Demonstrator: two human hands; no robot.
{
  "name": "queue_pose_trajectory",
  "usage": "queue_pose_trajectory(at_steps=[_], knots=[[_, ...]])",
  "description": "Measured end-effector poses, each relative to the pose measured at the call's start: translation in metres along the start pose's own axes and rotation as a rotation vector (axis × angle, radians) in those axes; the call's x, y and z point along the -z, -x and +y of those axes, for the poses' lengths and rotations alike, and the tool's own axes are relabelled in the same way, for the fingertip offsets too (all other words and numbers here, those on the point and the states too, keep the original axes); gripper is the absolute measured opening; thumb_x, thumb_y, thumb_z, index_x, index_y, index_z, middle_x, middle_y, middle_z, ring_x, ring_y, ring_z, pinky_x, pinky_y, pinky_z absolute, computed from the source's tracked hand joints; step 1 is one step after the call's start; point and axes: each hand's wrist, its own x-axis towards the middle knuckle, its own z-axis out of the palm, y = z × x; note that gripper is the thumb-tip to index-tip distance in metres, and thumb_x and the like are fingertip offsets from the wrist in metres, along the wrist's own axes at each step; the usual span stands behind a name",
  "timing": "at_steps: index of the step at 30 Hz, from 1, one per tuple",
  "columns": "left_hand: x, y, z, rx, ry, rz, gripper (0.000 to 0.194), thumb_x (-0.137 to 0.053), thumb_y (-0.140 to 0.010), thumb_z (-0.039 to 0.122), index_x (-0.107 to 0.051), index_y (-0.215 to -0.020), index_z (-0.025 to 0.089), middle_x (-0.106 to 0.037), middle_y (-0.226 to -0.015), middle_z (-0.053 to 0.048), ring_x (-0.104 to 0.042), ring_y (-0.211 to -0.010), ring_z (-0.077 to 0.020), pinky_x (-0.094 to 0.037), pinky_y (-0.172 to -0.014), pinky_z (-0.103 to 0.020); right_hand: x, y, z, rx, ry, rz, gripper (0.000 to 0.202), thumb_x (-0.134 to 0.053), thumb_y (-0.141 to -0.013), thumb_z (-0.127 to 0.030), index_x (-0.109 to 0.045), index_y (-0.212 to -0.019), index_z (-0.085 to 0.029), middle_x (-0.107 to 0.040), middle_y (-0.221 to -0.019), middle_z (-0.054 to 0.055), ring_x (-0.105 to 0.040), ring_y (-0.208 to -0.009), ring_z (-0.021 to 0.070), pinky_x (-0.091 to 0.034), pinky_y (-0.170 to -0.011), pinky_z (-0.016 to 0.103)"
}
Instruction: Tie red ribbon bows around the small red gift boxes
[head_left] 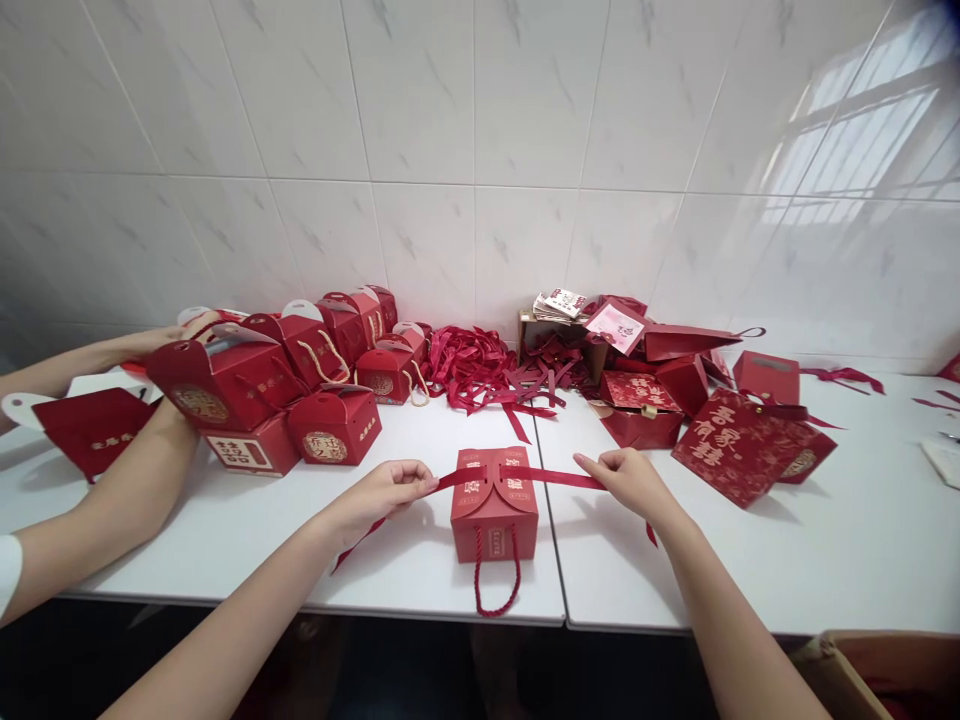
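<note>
A small red gift box [495, 510] with gold lettering stands upright near the front edge of the white table, its rope handle hanging toward me. A dark red ribbon [559, 478] passes through slots in the closed top flaps and stretches out to both sides. On the left, my left hand [390, 487] pinches one end, with a tail dangling below it. My right hand [626, 480] is closed around the other end, and a short tail drops beneath that hand. Neither hand touches the box itself.
Left, a co-worker's arms [142, 480] reach around stacked red gift boxes [225, 385]. Loose red ribbons [469, 360] lie heaped at the back. Red bags and boxes [731, 440] crowd the right, beside a cardboard organizer [529, 330] with cards. An open carton [840, 660] stands below, front right.
</note>
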Motion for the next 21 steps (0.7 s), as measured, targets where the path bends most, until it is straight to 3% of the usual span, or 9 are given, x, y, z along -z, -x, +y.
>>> queue_pose_trajectory(at_steps=[4,16,18,21], knots=[[0.001,-0.003,-0.008,-0.014,-0.016,0.036,0.039,-0.068,-0.067,0.052,-0.050,-0.076,0.019,-0.035,-0.055,0.009,-0.026,-0.049,-0.0078,-0.015,-0.047,-0.021,0.000,-0.003,0.006,-0.002,0.003,0.000,0.057,-0.050,-0.077,-0.062,-0.023,-0.049,-0.020,-0.023,-0.049,-0.004,-0.023,-0.049,0.0098,-0.020,-0.048,0.026],[0.002,-0.012,-0.036,-0.081,-0.138,0.180,0.036,-0.066,-0.071,0.045,-0.040,-0.076,0.021,-0.056,-0.074,0.002,-0.049,-0.058,-0.0116,-0.031,-0.049,-0.020,-0.019,-0.002,0.009,0.054,0.059,0.036,0.051,-0.048,-0.081,-0.059,-0.039,-0.049,-0.020,-0.046,-0.048,0.000,-0.041,-0.049,0.0135,-0.030,-0.051,0.027],[0.004,-0.011,-0.038,-0.110,-0.167,0.265,0.034,-0.064,-0.071,0.046,-0.043,-0.079,0.021,-0.058,-0.083,-0.001,-0.054,-0.063,-0.0147,-0.036,-0.051,-0.023,-0.015,-0.001,0.010,0.057,0.069,0.102,0.047,-0.045,-0.083,-0.058,-0.044,-0.055,-0.020,-0.053,-0.056,0.002,-0.046,-0.055,0.0156,-0.033,-0.056,0.028],[0.004,0.001,-0.034,-0.223,-0.340,0.501,0.029,-0.061,-0.072,0.047,-0.050,-0.079,0.021,-0.058,-0.089,-0.004,-0.057,-0.079,-0.0202,-0.043,-0.065,-0.028,-0.004,0.006,0.005,0.046,0.072,0.245,0.041,-0.039,-0.086,-0.056,-0.049,-0.070,-0.019,-0.059,-0.076,0.006,-0.052,-0.069,0.0190,-0.036,-0.064,0.029]])
